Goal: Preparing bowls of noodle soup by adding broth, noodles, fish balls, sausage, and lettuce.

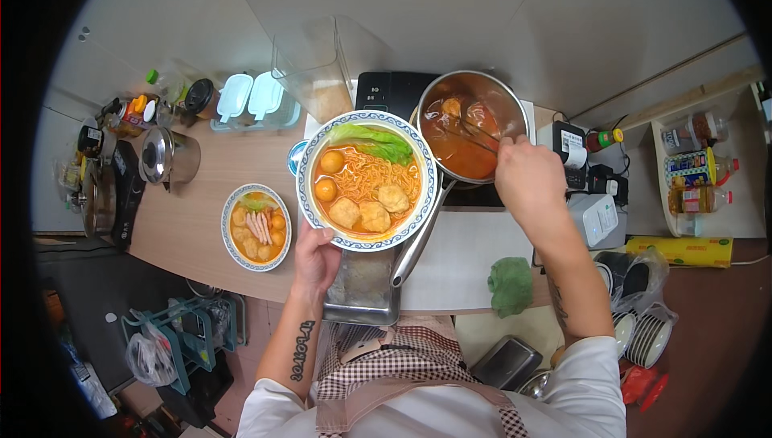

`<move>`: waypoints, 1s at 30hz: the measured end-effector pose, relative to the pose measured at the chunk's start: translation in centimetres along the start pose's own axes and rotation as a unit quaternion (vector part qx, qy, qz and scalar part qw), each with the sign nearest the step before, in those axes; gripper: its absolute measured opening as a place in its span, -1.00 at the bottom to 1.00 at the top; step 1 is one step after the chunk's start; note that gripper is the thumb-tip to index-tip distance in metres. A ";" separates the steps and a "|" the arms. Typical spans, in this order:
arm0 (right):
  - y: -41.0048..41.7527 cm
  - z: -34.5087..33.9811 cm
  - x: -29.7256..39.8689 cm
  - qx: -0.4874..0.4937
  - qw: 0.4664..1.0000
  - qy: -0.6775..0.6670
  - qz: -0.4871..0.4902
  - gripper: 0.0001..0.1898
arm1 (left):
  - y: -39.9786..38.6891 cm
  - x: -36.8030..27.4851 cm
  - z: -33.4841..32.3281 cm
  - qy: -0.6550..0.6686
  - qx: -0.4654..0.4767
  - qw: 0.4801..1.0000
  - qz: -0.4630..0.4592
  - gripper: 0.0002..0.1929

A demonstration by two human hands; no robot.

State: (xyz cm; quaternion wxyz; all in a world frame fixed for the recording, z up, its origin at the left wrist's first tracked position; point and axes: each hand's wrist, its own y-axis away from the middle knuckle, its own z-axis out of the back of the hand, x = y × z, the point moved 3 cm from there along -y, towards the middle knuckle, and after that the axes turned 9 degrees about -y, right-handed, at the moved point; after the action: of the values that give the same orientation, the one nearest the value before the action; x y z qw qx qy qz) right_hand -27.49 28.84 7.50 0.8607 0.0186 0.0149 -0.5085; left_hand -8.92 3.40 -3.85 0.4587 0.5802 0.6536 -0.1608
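My left hand [319, 254] grips the rim of a blue-and-white patterned bowl [366, 238] held up beside the pot. In it lie noodles [368, 176] in orange-red broth, lettuce, two eggs and several pale golden balls. My right hand [529, 179] is closed on a thin utensil [479, 136], perhaps tongs or chopsticks, whose far end is in the broth of a steel saucepan [523, 118]. One ball floats there. The saucepan sits at a black cooktop [392, 91], its handle pointing towards me. A second filled bowl [227, 230], with sliced meat on top, stands on the table at the left.
A steel tray [362, 316] is below the held bowl. A green cloth [511, 286] hangs at the table's front edge. A clear plastic container [310, 76] and light-blue lidded boxes [256, 97] stand behind. A lidded steel pot [184, 155] is at left, a grey device [594, 221] at right.
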 end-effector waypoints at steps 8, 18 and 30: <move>-0.2 0.9 -0.8 -0.020 0.999 -0.011 0.035 -0.86 | -0.1 -0.3 -0.5 0.002 0.010 1.000 -0.003 -0.17; 3.5 3.9 -4.4 -0.028 0.984 -0.176 -0.031 -0.87 | -0.5 -0.1 -0.2 0.001 0.007 1.000 -0.013 -0.20; 6.6 9.2 -3.6 0.015 0.943 -0.315 -0.107 -0.82 | -1.1 0.1 -0.1 0.028 0.002 1.000 -0.004 -0.23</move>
State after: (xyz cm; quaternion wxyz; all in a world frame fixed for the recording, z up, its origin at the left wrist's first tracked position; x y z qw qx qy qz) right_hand -23.33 34.74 16.95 0.7612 -0.1315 -0.2632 -0.5779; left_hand -9.90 3.24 -4.25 0.4384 0.5825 0.6684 -0.1476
